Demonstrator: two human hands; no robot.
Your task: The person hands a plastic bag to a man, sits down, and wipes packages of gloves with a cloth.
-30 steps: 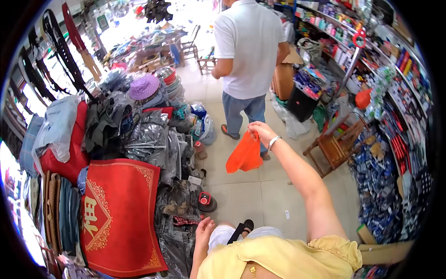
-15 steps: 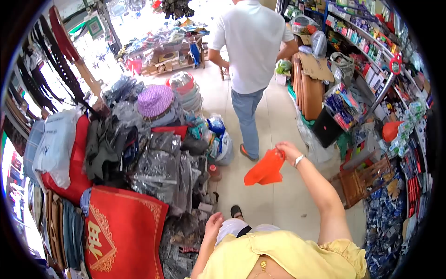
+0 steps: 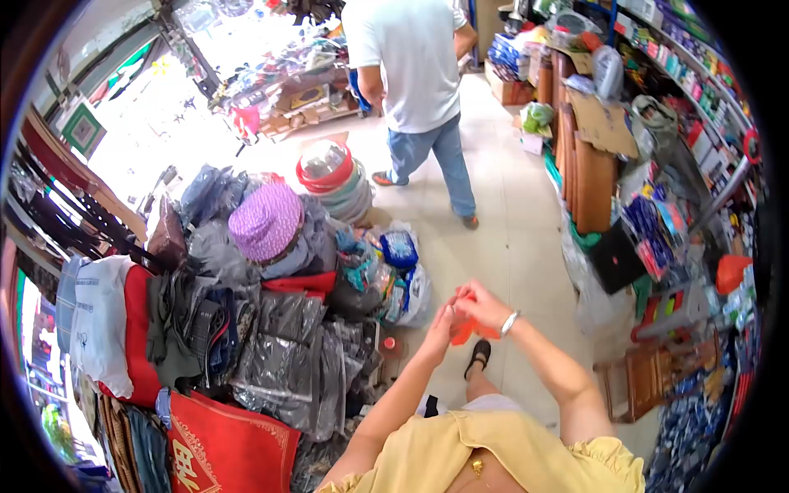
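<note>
My left hand and my right hand are together in front of my body, over the tiled floor. Between them is a thin, limp orange-red piece, mostly covered by the hands; whether it is a bag or a cloth I cannot tell. The right hand, below a bracelet, is closed over its top. Fingers of the left hand curl at its left side.
Plastic-wrapped clothes and a purple hat are piled on the left, near a red mat. Ahead, a person in a white shirt is on the tiled floor. A wooden stool and loaded shelves line the right.
My left hand has risen from my side to meet the right. The right hand has brought the orange-red piece in towards my body. The person ahead has walked farther away.
</note>
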